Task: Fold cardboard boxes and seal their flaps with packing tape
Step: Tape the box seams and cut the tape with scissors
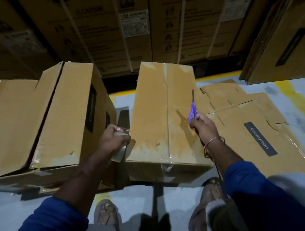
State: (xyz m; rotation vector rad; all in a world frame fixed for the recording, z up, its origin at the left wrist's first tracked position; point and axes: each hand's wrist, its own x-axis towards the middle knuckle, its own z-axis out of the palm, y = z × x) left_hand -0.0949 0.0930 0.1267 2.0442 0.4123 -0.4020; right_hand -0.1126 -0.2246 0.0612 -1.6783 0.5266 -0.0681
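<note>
Cardboard, brown and creased: the closed box (166,114) stands on the floor just in front of you, its two top flaps meeting along a centre seam that carries a glossy strip of clear tape running down over the near edge. Your left hand (112,137) curls its grip round a roll of packing tape (120,151) at the box's near left corner; your right hand (203,124) closes its grip on purple scissors (193,111), blades pointing away over the right side of the lid. The step in hand appears to be finishing the seal: the next move likely calls for bringing the blades to the tape near the roll and cutting it free. Whether a length of tape runs between roll and box cannot be made out; the film is transparent and the light dim. A second box (41,118) stands at left, flattened boxes (246,120) lie at right.
</note>
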